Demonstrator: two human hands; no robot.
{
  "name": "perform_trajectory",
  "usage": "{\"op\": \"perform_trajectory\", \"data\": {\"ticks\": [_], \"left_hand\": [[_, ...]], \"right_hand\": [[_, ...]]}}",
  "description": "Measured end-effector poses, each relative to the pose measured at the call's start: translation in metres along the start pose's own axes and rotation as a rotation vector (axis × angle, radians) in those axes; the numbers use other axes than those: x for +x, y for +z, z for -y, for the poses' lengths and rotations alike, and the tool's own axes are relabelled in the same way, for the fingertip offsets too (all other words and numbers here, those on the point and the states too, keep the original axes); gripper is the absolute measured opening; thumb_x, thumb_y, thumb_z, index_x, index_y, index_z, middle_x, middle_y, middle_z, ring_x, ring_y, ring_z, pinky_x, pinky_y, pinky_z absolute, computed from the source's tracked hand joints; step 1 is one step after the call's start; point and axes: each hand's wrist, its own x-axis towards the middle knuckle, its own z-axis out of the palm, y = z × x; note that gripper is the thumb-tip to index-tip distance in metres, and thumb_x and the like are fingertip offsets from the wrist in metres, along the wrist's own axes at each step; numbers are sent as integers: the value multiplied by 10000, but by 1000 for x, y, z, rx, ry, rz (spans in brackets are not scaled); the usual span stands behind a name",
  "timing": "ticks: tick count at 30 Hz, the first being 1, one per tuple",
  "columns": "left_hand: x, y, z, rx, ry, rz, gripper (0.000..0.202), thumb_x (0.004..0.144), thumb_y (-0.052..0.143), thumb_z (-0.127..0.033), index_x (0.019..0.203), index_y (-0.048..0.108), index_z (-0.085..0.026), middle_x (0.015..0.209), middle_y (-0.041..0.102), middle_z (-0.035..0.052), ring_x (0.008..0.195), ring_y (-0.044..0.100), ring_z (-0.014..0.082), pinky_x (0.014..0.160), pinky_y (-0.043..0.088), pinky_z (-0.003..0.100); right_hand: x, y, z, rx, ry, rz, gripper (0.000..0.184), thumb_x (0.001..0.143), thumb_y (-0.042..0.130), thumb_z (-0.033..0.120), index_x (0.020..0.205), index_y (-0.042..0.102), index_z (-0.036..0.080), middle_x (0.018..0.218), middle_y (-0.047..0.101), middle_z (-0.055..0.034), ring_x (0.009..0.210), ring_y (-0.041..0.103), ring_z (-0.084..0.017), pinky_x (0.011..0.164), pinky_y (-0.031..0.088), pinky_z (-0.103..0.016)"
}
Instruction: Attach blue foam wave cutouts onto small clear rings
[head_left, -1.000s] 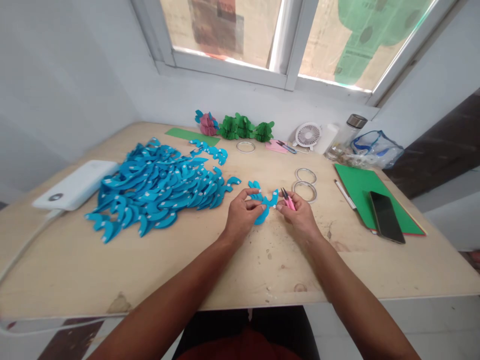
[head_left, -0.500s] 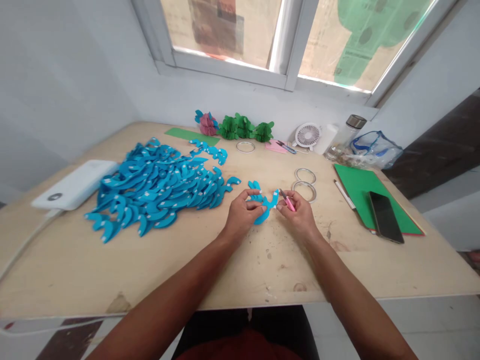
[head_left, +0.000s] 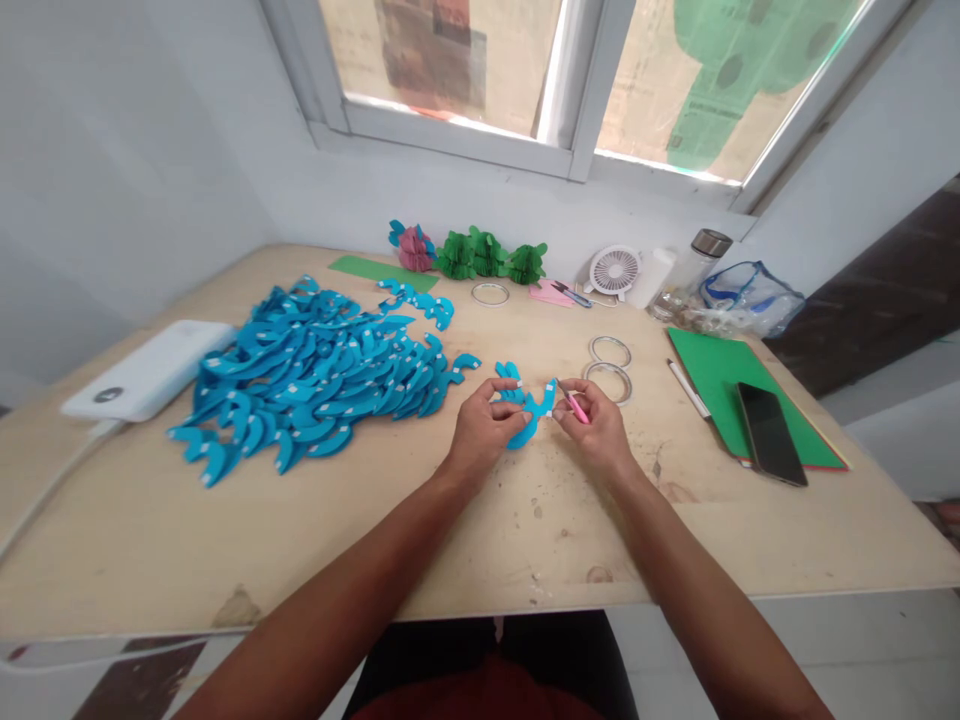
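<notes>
Between the thumb and fingers of my left hand (head_left: 489, 422) is a curved blue paper cutout (head_left: 523, 436) with small white patches on it. Its right arm reaches up to the fingertips of my right hand (head_left: 598, 420). That hand is closed around a small pink-handled tool (head_left: 578, 408) with a dark pointed tip; its exact kind is unclear. To the left lies a large heap of similar blue cutouts (head_left: 322, 365), many bearing white squares. Two silver rings (head_left: 628, 385) rest just beyond my right hand.
Along the wall stand green paper shapes (head_left: 487, 252), a pink and blue one (head_left: 415, 248), a small white fan (head_left: 615, 270) and a bottle (head_left: 694, 270). A phone (head_left: 772, 435) lies on green sheets (head_left: 712, 370) at right. A white power bank (head_left: 150, 370) sits left, its cable trailing.
</notes>
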Motion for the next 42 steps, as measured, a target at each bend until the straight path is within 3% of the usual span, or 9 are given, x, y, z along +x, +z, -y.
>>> {"op": "perform_trajectory", "data": {"ticks": [15,20,25,33,42], "left_hand": [[0,1,1,17,26,-47,448,531,693,-233,947,547,-152,563,618,-35,506,544,107,490,390,200],[-1,-2,-6,16,31,-126,408,530,695,-233,906,555,-160,539,576,-51,512,548,111,475,397,200],[1,0,-2,-14,37,-106,413,513,707,-234,891,558,-160,552,586,-45,505,539,101,489,398,198],[2,1,4,-37,44,-106,414,521,721,-250,892,564,-154,587,615,-26,540,570,119,521,419,214],[-3,4,5,-22,15,-60,426,539,719,-249,925,560,-165,646,664,-9,578,605,132,553,435,217]], "right_hand": [[-1,3,5,114,103,-13,376,617,661,253,965,534,183,651,563,39,546,452,-101,513,340,-230],[1,-2,3,81,118,-80,397,619,677,296,975,548,177,658,552,38,502,422,-84,471,311,-219],[1,0,2,67,104,-114,440,629,693,331,1022,565,181,674,557,30,504,420,-82,447,293,-209],[-2,6,6,104,142,-78,439,642,694,335,1035,577,179,745,633,-10,550,503,-104,472,338,-217],[-2,9,2,105,67,-100,431,620,710,312,1013,583,189,728,626,-6,652,577,-150,556,417,-250]]}}
